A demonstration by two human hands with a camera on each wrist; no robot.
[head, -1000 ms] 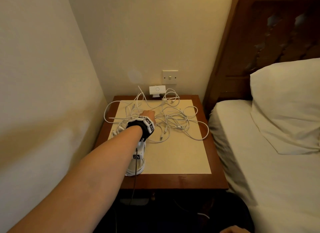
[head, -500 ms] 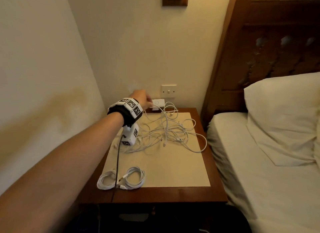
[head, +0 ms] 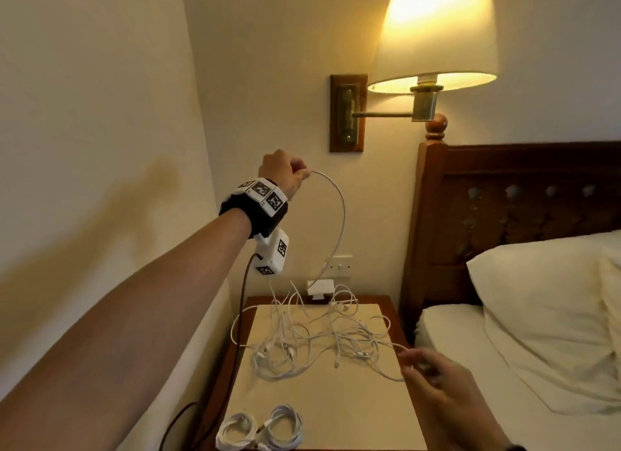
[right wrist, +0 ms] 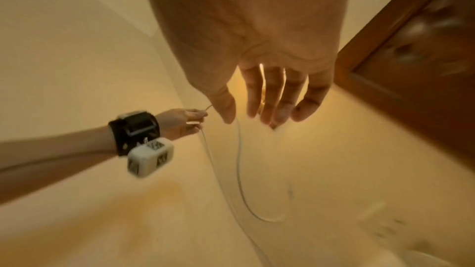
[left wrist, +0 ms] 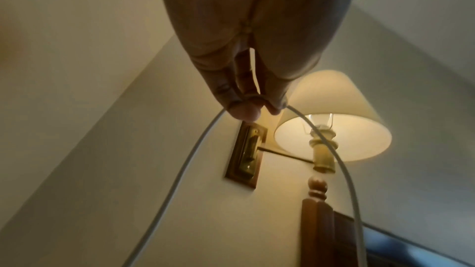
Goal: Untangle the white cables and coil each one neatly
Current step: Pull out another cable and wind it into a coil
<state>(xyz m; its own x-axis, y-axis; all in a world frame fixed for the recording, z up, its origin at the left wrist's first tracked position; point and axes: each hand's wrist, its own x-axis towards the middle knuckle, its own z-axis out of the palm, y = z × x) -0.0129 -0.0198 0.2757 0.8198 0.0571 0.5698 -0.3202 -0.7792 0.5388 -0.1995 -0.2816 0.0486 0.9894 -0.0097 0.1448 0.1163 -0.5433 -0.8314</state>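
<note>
My left hand (head: 291, 175) is raised high near the wall and pinches one white cable (head: 340, 212). That cable arcs down to the tangle of white cables (head: 319, 341) on the nightstand (head: 339, 403). The left wrist view shows the thumb and fingers of my left hand (left wrist: 257, 107) pinching the cable (left wrist: 180, 170), which hangs down on both sides. My right hand (head: 424, 366) hovers at the nightstand's right edge beside a cable loop. In the right wrist view my right hand (right wrist: 257, 113) has straight fingers and holds nothing. Two coiled cables (head: 262, 430) lie at the front.
A white charger block (head: 319, 287) stands at the back of the nightstand under a wall socket (head: 339, 266). A lit wall lamp (head: 433, 37) hangs above right. The bed with its pillow (head: 537, 302) and the wooden headboard (head: 504, 215) lie to the right; a wall is close on the left.
My left hand rose from the tangle to well above the nightstand, drawing one cable up with it. The right hand came into view at the table's right edge.
</note>
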